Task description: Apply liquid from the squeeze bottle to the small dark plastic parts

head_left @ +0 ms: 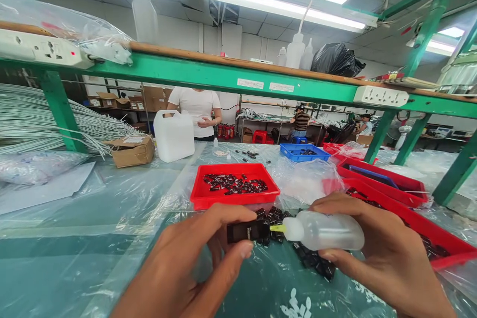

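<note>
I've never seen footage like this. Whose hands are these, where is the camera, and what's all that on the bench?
No machine here: the camera sits on a person's head, looking down at their own two hands. The left hand pinches a small black part. The right hand holds a squeeze bottle with its yellow nozzle at that part's end. More black parts lie loose on the plastic-covered bench, and others fill a red tray behind. A white jug stands farther back, where another person in a white shirt stands.
</note>
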A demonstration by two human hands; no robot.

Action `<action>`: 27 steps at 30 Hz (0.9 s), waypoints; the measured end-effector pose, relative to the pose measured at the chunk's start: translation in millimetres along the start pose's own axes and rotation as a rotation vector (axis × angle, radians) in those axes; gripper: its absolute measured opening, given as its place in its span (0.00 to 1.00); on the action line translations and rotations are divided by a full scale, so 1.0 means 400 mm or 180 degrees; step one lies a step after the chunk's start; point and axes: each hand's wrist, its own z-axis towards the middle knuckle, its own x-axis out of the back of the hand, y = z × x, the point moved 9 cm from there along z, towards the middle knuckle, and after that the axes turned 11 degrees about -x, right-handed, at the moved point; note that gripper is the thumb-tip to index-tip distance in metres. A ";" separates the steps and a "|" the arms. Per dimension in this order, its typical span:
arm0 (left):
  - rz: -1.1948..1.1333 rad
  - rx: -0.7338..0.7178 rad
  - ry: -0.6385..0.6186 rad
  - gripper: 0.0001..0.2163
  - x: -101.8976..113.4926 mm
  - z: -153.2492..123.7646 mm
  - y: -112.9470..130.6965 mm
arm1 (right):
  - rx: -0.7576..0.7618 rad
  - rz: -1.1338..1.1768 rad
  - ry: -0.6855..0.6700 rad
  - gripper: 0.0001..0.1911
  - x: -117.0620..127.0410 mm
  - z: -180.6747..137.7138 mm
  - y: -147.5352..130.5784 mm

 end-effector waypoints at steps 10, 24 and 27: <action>-0.0011 0.0246 0.0197 0.10 0.012 -0.008 -0.005 | -0.0010 -0.0022 0.0021 0.15 0.004 -0.004 0.000; -0.0061 0.0308 0.0157 0.10 0.007 -0.007 -0.008 | 0.0064 -0.0187 0.0086 0.18 0.021 -0.006 -0.011; 0.0016 0.0274 0.0041 0.10 0.001 -0.005 -0.007 | 0.0041 -0.0180 0.0117 0.17 0.029 -0.004 -0.011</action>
